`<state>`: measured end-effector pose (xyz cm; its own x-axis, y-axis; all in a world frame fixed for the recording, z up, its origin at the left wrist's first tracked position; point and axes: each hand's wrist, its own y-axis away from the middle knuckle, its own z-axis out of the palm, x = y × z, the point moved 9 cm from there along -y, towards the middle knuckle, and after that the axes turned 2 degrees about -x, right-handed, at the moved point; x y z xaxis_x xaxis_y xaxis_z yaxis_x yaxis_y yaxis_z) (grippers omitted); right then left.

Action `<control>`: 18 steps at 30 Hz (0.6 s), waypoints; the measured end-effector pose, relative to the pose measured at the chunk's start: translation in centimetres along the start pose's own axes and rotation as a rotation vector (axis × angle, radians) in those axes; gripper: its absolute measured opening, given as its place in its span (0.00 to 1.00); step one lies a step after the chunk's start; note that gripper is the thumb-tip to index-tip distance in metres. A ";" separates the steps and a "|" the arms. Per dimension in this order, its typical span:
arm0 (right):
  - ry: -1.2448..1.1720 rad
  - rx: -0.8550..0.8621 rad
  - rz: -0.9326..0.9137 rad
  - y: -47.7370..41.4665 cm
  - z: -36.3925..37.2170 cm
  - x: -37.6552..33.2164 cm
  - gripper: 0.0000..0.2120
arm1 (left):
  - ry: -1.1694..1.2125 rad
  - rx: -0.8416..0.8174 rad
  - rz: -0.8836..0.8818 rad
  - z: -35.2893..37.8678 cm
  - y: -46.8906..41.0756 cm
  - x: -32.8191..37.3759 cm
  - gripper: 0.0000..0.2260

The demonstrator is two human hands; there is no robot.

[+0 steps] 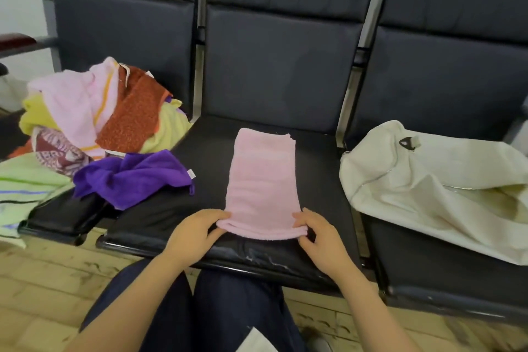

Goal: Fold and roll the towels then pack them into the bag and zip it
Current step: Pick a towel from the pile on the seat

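Note:
A pink towel (264, 183), folded into a long narrow strip, lies flat on the middle black seat (323, 174). My left hand (197, 233) pinches its near left corner and my right hand (317, 233) pinches its near right corner. On the right seat lies a cream cloth bag (423, 188), slumped, with its zipper mouth gaping open toward the right. A heap of unfolded towels (94, 114) in pink, orange, yellow and green covers the left seat, and a purple towel (134, 176) spills from it toward the middle seat.
The three black seats share tall padded backrests (280, 66) with metal bars between them. A pale tiled floor (43, 288) runs below the seat fronts. My dark trouser legs (223, 311) sit just before the middle seat.

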<state>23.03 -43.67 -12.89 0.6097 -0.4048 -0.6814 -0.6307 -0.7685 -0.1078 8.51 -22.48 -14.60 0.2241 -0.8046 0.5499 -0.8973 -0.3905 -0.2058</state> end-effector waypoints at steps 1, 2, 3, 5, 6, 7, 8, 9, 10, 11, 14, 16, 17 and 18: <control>-0.043 -0.013 0.010 0.0 0.2 0.1 0.10 | -0.001 0.010 -0.007 0.0 0.1 0.0 0.14; -0.060 -0.026 0.016 0.0 0.3 0.2 0.09 | 0.003 0.013 -0.022 0.0 0.1 0.0 0.14; -0.073 -0.036 0.026 -0.1 0.4 0.3 0.09 | 0.020 0.013 -0.041 -0.1 0.1 0.0 0.14; -0.145 -0.024 0.050 0.0 0.3 0.5 0.08 | 0.115 0.003 -0.121 -0.5 0.0 -0.2 0.12; -0.182 -0.013 0.054 0.0 0.1 0.5 0.08 | 0.193 0.007 -0.161 -0.7 0.0 -0.3 0.09; -0.213 -0.001 0.056 0.0 -0.1 0.3 0.07 | 0.267 0.010 -0.186 -0.9 -0.1 -0.3 0.05; -0.227 0.019 0.059 -0.1 -0.3 0.3 0.07 | 0.313 0.011 -0.195 -1.2 -0.4 -0.1 0.05; -0.238 0.046 0.063 -0.3 -0.7 0.2 0.07 | 0.331 0.003 -0.197 -1.4 -0.8 0.4 0.06; -0.241 0.084 0.068 -0.6 -1.1 0.1 0.07 | 0.332 -0.006 -0.202 -1.5 -1.4 0.8 0.07; -0.246 0.130 0.083 -1.0 -1.5 0.2 0.07 | 0.322 -0.001 -0.208 -1.7 -2.0 1.4 0.07; -0.233 0.225 0.184 -1.9 -1.7 1.0 0.06 | 0.273 0.047 -0.291 -1.6 -3.4 1.4 0.08; -0.137 0.184 0.236 -2.2 -0.7 1.4 0.10 | 0.231 0.066 -0.368 -0.6 -3.1 0.4 0.08; -0.085 0.164 0.245 -2.3 -0.2 1.5 0.12 | 0.195 0.080 -0.393 -0.2 -2.7 0.1 0.08; -0.063 0.170 0.253 -2.4 0.1 1.7 0.13 | 0.166 0.102 -0.407 0.0 -2.4 -0.1 0.07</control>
<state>25.54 -42.51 -13.84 0.3955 -0.5369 -0.7452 -0.8330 -0.5515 -0.0448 10.60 -21.49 -14.19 0.4794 -0.4974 0.7230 -0.7050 -0.7089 -0.0203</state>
